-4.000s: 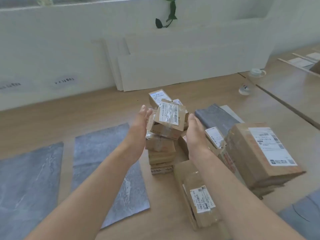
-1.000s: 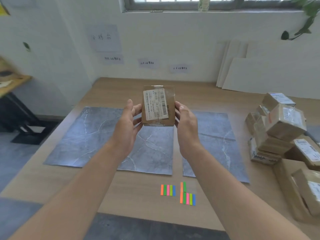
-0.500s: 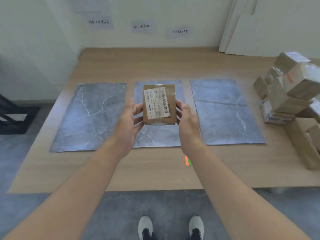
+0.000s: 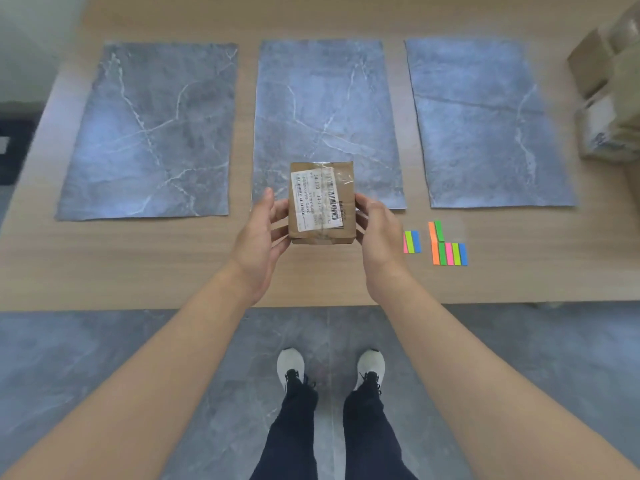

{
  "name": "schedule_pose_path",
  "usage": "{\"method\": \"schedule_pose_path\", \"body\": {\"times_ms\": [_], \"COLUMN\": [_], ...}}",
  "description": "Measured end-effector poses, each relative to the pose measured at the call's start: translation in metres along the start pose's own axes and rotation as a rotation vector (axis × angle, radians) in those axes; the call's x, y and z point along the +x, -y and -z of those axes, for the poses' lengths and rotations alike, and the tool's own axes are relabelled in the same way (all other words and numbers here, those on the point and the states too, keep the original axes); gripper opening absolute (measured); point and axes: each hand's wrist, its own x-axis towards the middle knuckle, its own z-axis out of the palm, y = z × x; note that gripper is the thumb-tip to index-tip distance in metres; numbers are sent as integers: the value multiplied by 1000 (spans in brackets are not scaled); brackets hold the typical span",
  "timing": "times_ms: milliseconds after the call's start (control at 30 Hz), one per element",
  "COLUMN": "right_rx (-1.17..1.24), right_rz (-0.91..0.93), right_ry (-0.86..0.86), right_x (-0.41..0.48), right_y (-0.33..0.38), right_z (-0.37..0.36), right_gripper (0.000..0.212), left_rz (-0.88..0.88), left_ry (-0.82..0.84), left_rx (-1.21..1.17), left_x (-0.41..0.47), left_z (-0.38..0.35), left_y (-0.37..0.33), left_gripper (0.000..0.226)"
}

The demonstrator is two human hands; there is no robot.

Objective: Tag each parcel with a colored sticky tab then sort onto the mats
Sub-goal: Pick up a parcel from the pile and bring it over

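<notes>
Holding parcel (image 4: 322, 202) label up, left hand (image 4: 259, 237) and right hand (image 4: 379, 233) curled on its sides, over near edge of middle mat (image 4: 325, 98). Brought from pile (image 4: 609, 109), lowered toward table (image 4: 173, 265) in last second. Untagged; tabs (image 4: 448, 249) lie just right, so tagging likely next.

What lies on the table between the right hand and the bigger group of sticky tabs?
In the head view, a smaller group of tabs lies there, showing pink, green and blue.
</notes>
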Motion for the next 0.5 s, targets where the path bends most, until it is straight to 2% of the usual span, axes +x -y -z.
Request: {"method": "schedule_pose_path", "body": {"times_ms": [500], "right_rx": [-70], "right_rz": [-102], "right_ry": [-6], "right_x": [9], "right_y": [-70], "right_z": [24], "right_gripper": [35], "left_rz": [145], "left_ry": [-44], "left_rx": [43], "left_x": [11], "left_z": [8], "left_y": [69], "left_gripper": [59]}}
